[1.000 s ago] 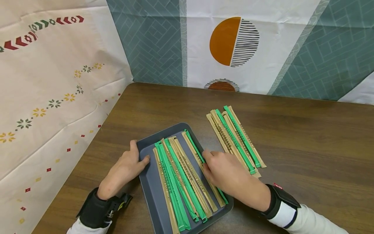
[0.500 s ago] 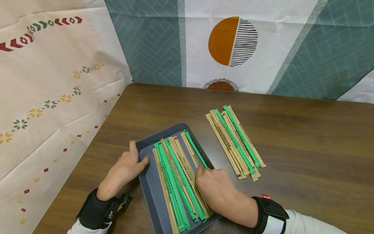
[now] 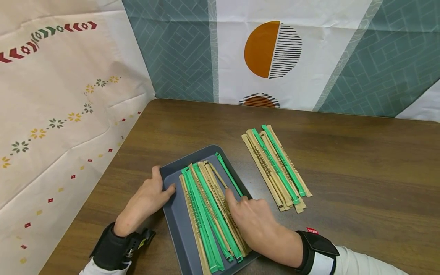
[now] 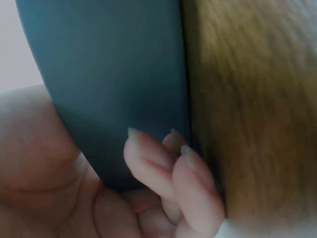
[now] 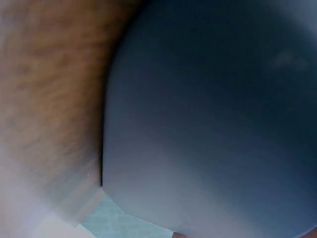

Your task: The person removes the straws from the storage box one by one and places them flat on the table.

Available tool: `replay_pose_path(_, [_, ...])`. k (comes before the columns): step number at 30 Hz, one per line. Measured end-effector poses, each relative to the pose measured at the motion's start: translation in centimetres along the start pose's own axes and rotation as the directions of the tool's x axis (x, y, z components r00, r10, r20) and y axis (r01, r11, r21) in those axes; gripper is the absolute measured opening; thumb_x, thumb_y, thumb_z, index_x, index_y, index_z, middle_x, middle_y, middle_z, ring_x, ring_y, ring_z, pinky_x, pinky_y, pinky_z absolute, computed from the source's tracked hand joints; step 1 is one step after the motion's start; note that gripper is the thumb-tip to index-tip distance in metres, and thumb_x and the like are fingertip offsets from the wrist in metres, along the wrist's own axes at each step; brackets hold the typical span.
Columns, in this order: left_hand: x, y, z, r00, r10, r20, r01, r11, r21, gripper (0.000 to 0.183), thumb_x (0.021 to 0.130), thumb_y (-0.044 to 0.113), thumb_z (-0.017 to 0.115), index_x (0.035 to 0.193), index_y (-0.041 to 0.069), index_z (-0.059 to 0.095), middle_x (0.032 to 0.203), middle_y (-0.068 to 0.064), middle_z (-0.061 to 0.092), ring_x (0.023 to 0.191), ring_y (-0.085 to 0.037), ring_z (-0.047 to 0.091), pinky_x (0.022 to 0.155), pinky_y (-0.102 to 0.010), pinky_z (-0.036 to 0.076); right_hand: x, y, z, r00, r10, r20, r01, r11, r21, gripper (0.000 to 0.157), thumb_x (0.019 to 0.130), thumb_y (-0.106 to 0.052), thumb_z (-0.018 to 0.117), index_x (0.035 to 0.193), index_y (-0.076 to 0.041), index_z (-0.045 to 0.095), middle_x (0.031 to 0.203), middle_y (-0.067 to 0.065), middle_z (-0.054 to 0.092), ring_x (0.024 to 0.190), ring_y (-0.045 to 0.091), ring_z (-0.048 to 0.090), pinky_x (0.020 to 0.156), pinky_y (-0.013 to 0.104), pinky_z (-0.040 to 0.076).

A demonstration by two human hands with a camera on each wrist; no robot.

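Observation:
In the head view, a grey rectangular tray (image 3: 192,156) holds several long, slim, paper-wrapped sticks, some green (image 3: 220,214), some tan (image 3: 192,225). My left hand (image 3: 148,198) grips the tray's left rim, thumb over the edge; the left wrist view shows its fingers (image 4: 195,183) curled at the outer wall. My right hand (image 3: 252,219) is over the tray's right side. Its index finger (image 3: 232,198) stretches forward onto a tan stick beside the main row; its other fingers are mostly hidden. A separate green stick (image 3: 228,172) lies along the right wall, partly under that hand.
A second bunch of green and tan wrapped sticks (image 3: 275,166) lies on the wooden table (image 3: 364,172) right of the tray. Patterned cloths hang behind (image 3: 178,49) and at the left (image 3: 68,95). The right wrist view is filled mainly by the tray's outer wall (image 5: 198,124).
My right hand has moved left from the tray's right rim. The tan stick beside the green one has shifted left against the main row. My left hand has kept its hold.

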State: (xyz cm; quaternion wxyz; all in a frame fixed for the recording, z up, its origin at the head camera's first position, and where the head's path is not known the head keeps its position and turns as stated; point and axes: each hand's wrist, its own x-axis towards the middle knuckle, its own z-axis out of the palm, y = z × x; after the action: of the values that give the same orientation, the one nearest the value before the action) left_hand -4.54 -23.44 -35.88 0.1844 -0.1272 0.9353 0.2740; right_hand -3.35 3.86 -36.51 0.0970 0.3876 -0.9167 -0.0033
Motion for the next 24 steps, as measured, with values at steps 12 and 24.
replay_pose_path(12, [0.1, 0.0, 0.0, 1.000, -0.010, -0.004, 0.010, 1.000, -0.012, 0.070, 0.095, 0.024, 0.057, 0.135, -0.009, 0.010, 0.077, -0.019, 0.054, 0.066, -0.024, 0.057, 0.055, -0.035, 0.041, 0.5, 0.3, -0.6, 0.997, -0.023, -0.073, 0.033, 0.989, 0.144, 0.039, 0.073, -0.008, 0.068, 0.107, -0.005, 0.049, 0.061, 0.000, 0.037, 0.041, 0.008, 0.032, 0.035, 0.022, 0.022])
replay_pose_path(24, [-0.2, 0.2, 0.1, 1.000, -0.007, -0.010, 0.006, 1.000, -0.021, 0.079, 0.094, 0.028, 0.061, 0.139, -0.009, 0.008, 0.080, -0.021, 0.058, 0.067, -0.024, 0.059, 0.057, -0.035, 0.042, 1.4, 6.4, -3.1, 0.964, 0.217, -0.151, -0.211, 0.976, 0.053, 0.026, 0.073, -0.003, 0.066, 0.092, -0.003, 0.048, 0.057, 0.004, 0.036, 0.038, 0.015, 0.032, 0.035, 0.029, 0.025])
